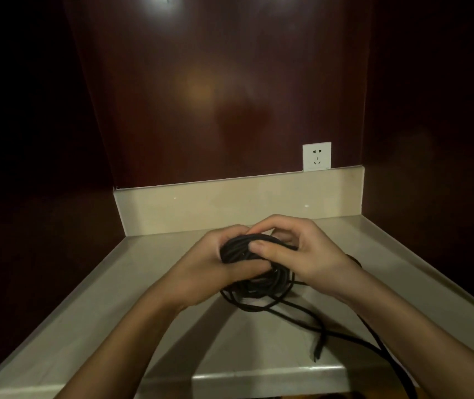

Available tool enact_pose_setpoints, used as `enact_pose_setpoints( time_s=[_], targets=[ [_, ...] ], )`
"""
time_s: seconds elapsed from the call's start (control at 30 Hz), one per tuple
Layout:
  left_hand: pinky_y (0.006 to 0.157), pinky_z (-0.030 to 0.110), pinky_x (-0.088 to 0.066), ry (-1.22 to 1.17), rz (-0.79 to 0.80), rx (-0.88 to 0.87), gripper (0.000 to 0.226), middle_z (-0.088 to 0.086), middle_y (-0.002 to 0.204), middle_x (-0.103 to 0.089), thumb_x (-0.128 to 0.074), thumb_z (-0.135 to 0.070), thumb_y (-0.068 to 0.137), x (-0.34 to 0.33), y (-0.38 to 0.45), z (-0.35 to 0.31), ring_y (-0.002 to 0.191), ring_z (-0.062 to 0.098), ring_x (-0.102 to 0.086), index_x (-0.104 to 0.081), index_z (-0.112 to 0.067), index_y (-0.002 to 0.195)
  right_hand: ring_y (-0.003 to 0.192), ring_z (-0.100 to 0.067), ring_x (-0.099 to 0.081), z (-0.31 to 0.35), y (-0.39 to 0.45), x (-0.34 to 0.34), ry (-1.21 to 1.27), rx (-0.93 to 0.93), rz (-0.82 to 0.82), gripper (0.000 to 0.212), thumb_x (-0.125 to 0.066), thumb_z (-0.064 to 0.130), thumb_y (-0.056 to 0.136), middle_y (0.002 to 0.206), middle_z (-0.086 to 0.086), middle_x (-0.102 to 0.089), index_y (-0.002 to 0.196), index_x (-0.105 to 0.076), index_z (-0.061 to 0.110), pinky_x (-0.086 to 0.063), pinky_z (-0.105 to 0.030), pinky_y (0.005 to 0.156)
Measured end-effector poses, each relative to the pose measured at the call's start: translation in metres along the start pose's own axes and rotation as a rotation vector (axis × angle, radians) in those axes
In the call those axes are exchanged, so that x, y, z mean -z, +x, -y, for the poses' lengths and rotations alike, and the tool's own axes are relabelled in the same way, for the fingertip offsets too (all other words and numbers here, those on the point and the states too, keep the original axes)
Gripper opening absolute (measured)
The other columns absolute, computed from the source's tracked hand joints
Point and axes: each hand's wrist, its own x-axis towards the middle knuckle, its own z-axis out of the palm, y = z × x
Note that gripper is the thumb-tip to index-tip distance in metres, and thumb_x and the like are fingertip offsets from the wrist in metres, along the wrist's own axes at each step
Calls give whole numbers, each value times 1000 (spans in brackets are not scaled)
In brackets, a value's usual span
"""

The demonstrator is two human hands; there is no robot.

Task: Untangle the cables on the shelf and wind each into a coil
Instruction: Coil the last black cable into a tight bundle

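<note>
A bundle of black cable [238,250] is held just above the beige shelf [120,289], near its middle. My left hand [215,263] grips the bundle from the left, fingers curled round the top loops. My right hand [296,249] pinches the cable from the right, its thumb pressing on the strands. Loose loops [270,286] hang below the hands onto the shelf. Two strands trail toward the front right; one ends in a plug tip [317,354], the other [385,352] runs off the shelf's front edge.
A white wall socket [316,156] sits on the dark wooden back panel above the beige upstand [230,203]. Dark wooden walls close in the shelf on the left and right. The shelf's front edge [267,378] is close to me.
</note>
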Motion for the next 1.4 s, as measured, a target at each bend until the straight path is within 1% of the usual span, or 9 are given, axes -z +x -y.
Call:
enact_pose_setpoints(
  time_s=[0.17,0.3,0.43,0.6,0.8,0.97,1.13,1.3,1.4],
  targets=[
    [82,48,-59,177,-198,-174,33,0,105,-71,-66,-32,91,-14,-5,12,99,20,-70,-62,-21,122,85,-33,-72,-4,1,4,117,-10,-27,19,-68,18,89,88,-21,-73,107,-70,11,-58,-42,79],
    [83,36,-57,137,-207,-289,35,1,104,-70,-60,-32,94,-16,-6,14,94,20,-70,-58,-16,126,79,-16,-71,7,-1,15,170,-36,73,27,-65,23,87,90,-9,-74,111,-69,11,-54,-20,69],
    [72,29,-54,22,-128,-210,31,-2,80,-67,-60,-32,94,-9,-8,7,74,14,-64,-61,-13,118,45,-5,-33,17,-2,30,192,-81,165,33,-61,28,86,72,4,-60,110,-61,5,-25,-18,42],
    [91,52,-45,-267,69,-46,42,31,102,-61,-63,-33,92,1,-7,0,95,41,-59,-61,3,115,45,-11,-29,33,11,39,68,68,65,25,-63,21,88,61,9,-57,86,-55,-2,-19,-25,44],
    [72,23,-56,-624,-55,-127,27,11,96,-72,-65,-19,93,-12,4,-16,83,15,-69,-68,-1,113,67,-21,-42,-4,18,-4,202,194,-188,33,-59,18,97,70,-19,-47,85,-51,-12,-36,-33,61],
    [62,21,-56,-722,-319,-119,29,6,83,-73,-55,-20,93,-6,11,-18,71,11,-70,-64,-1,114,67,-15,-51,-34,-10,-32,119,94,-128,20,-49,36,97,74,-5,-60,108,-61,25,-42,-33,64],
    [59,12,-47,-88,-636,-183,16,-5,70,-60,-56,-23,99,3,21,-10,63,-1,-59,-58,-9,107,52,-10,-36,-34,-24,-47,71,19,-148,19,-45,34,98,54,7,-41,100,-63,27,-31,-24,53],
    [63,11,-47,150,-751,-292,28,-6,81,-63,-56,-22,101,-5,31,-5,71,1,-63,-44,-27,125,43,-6,-36,-43,-13,-43,148,-303,-67,26,-50,21,103,49,4,-45,88,-68,11,-31,-16,46],
    [68,15,-52,162,-884,-328,22,-11,98,-63,-55,-18,102,7,46,1,81,0,-66,-52,-19,124,41,-3,-40,-57,-15,-39,32,-407,12,29,-55,23,100,48,6,-48,75,-67,17,-34,-18,47]
  ],
)
